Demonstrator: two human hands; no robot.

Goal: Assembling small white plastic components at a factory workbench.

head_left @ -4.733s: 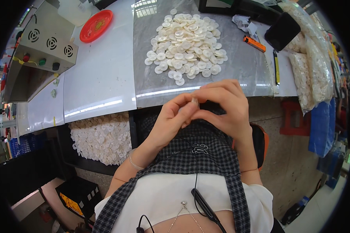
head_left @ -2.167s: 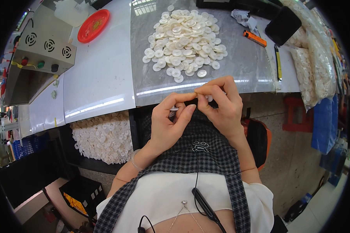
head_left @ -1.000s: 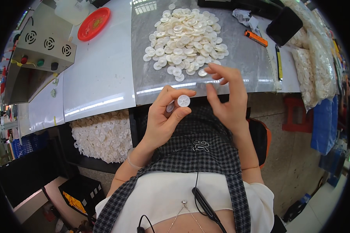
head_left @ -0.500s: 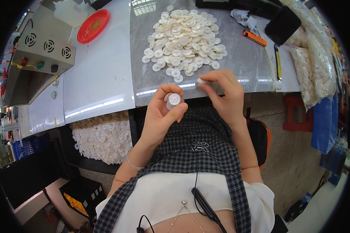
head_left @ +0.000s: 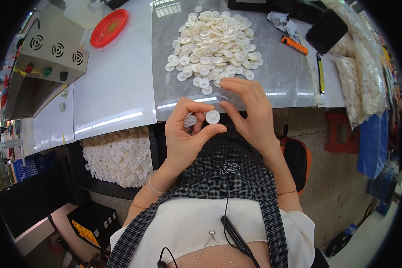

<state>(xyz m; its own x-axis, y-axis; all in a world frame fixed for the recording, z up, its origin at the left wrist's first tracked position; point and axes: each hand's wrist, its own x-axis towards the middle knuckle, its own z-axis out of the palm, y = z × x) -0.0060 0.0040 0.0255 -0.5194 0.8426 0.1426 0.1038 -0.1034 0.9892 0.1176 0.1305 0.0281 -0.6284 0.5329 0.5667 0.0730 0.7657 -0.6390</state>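
White plastic gears are in my left hand [head_left: 185, 129], just off the table's front edge. One toothed gear [head_left: 213, 117] shows its face between thumb and index finger. Farther back in the same hand, another gear [head_left: 190, 121] is tucked against curled fingers. My right hand [head_left: 252, 114] is close by on the right, thumb and fingers apart, with nothing visible between them. Its fingertips are by the near edge of a heap of white gears [head_left: 214, 44] on the grey tabletop mat [head_left: 277, 80].
An orange cutter [head_left: 294, 45] and a yellow-black cutter [head_left: 320, 73] lie right of the heap, near clear bags [head_left: 366, 76] of white parts. On the left are a red plate [head_left: 103, 39] and a metal box with buttons [head_left: 49, 58]. A bin of white parts [head_left: 118, 156] sits below the table.
The small white piece no longer shows in my right fingers, which have spread. My left hand has moved slightly right, and a gear now stands face-up between its thumb and index finger.
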